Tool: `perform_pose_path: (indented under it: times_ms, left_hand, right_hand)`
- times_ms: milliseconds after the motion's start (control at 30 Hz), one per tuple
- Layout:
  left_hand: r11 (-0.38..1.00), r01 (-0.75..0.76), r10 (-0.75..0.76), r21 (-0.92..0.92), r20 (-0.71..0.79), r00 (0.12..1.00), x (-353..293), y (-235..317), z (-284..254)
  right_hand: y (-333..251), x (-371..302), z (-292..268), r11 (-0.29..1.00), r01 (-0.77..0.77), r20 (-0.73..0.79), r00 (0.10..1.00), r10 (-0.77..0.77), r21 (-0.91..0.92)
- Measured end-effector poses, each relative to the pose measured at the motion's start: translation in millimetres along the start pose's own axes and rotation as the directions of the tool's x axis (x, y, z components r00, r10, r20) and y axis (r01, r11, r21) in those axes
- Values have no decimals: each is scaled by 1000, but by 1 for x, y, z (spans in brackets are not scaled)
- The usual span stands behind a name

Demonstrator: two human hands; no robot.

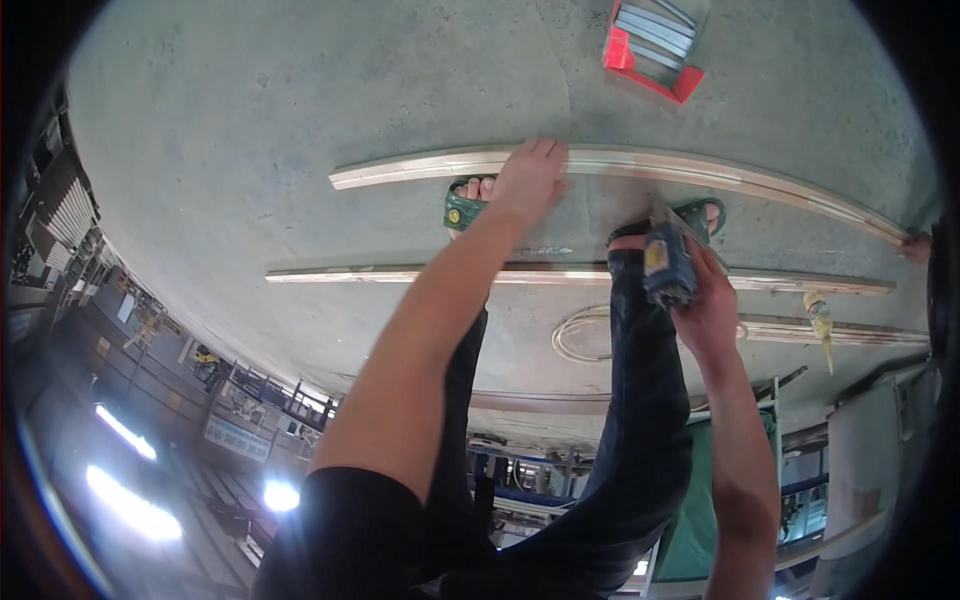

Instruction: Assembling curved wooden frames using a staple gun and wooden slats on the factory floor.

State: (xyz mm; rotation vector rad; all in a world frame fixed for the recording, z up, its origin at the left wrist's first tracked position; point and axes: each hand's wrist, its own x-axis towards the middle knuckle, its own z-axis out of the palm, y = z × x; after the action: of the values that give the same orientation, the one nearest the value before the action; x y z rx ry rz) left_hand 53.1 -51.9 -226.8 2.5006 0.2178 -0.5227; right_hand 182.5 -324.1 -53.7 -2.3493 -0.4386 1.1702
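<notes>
Yellow label [656, 257] on blue tool in right hand [712, 310]; yellow-capped glue bottle [820, 322] on floor at right.

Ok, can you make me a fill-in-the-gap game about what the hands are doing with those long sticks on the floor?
1. The left hand presses flat on a long wooden ____ lying on the concrete floor.
2. The right hand grips a ____ power tool.
3. The tray at the top of the picture is ____.
4. The person wears ____ sandals.

Missing words: strip; blue; red; green
</notes>
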Motion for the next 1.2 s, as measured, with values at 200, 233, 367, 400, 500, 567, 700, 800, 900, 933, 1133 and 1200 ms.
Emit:
perform_pose_path:
  times_ms: [200,233,367,400,500,567,700,800,900,933,1133,1200]
  left_hand:
    - [922,360,-358,-142,46,933,-74,-102,-40]
    - [941,315,-321,-123,-25,947,-81,-114,-39]
    - [960,260,-275,-107,-165,947,-93,-126,-29]
    - [954,281,-296,-100,-184,937,-94,-127,-26]
    - [961,252,-269,-109,-187,945,-99,-134,-25]
    - [964,243,-260,-109,-190,947,-100,-134,-23]
    - [965,198,-242,-172,-295,924,-107,-140,-26]
    - [983,139,-172,-122,-329,928,-116,-152,-31]
    - [964,166,-212,-209,-223,952,-111,-161,-32]
    - [963,166,-214,-214,-225,951,-111,-162,-32]
    - [944,177,-241,-279,-213,947,-115,-175,-31]
    - [953,124,-191,-278,-228,955,-116,-177,-31]
  right_hand:
    - [-50,49,74,972,170,203,970,-136,-161]
    - [-59,56,85,961,206,234,959,-160,-185]
    - [-89,79,132,922,306,330,918,-220,-237]
    - [-101,84,142,914,326,359,905,-228,-242]
    - [-124,92,172,892,328,417,891,-181,-312]
    - [-131,97,189,877,349,429,883,-191,-329]
    - [-144,103,211,878,343,402,894,-197,-334]
    - [-150,110,221,874,348,393,896,-205,-339]
    - [-151,115,230,860,358,394,896,-206,-364]
    - [-151,116,232,851,364,391,896,-210,-379]
    - [-163,118,239,850,376,377,896,-234,-368]
    - [-164,118,241,855,372,376,897,-231,-362]
